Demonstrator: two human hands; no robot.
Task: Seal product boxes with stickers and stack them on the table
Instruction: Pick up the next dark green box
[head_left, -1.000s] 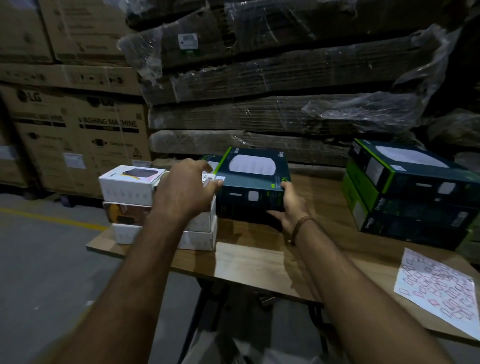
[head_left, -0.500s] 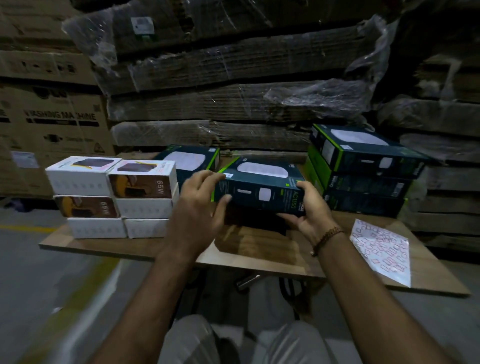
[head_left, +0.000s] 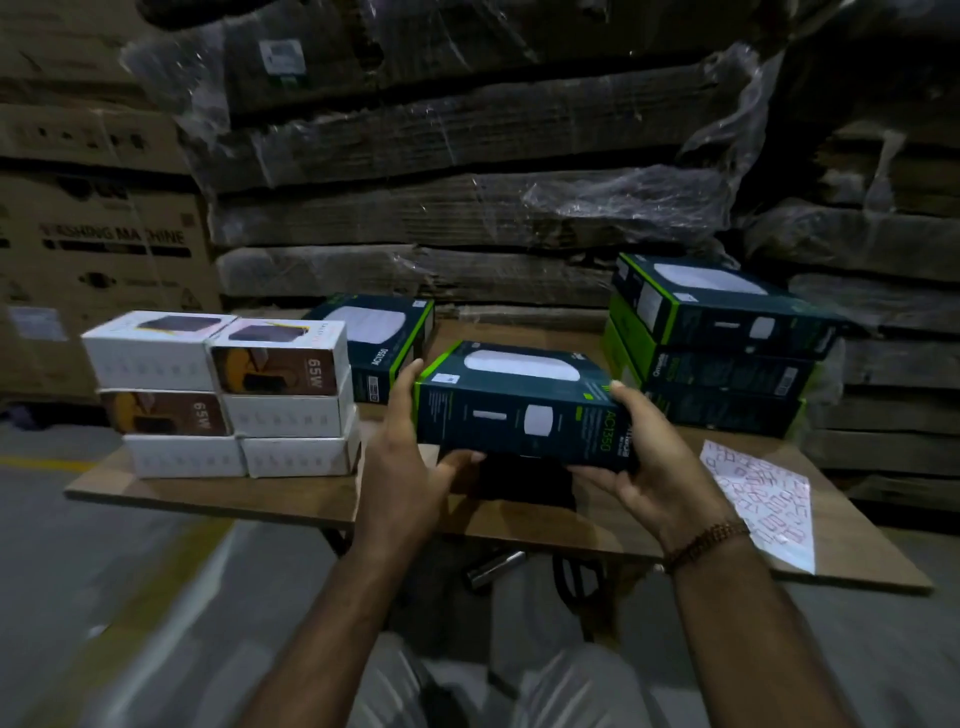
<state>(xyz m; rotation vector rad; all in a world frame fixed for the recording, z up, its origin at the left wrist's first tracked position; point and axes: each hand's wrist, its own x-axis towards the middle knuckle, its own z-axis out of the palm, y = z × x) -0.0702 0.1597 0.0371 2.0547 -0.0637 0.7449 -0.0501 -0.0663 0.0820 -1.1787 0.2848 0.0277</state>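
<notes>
Above wooden table (head_left: 291, 501): dark box (head_left: 519, 402) gripped; wrapped cartons (head_left: 467, 208) behind

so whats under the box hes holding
Under the held box, thumbs support it; below lie a dark shadow and bare table. Its underside is hidden.

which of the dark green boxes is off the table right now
The dark box gripped between the left hand and right hand, held above the table. The others rest: one behind the white boxes, three stacked at right.
</notes>
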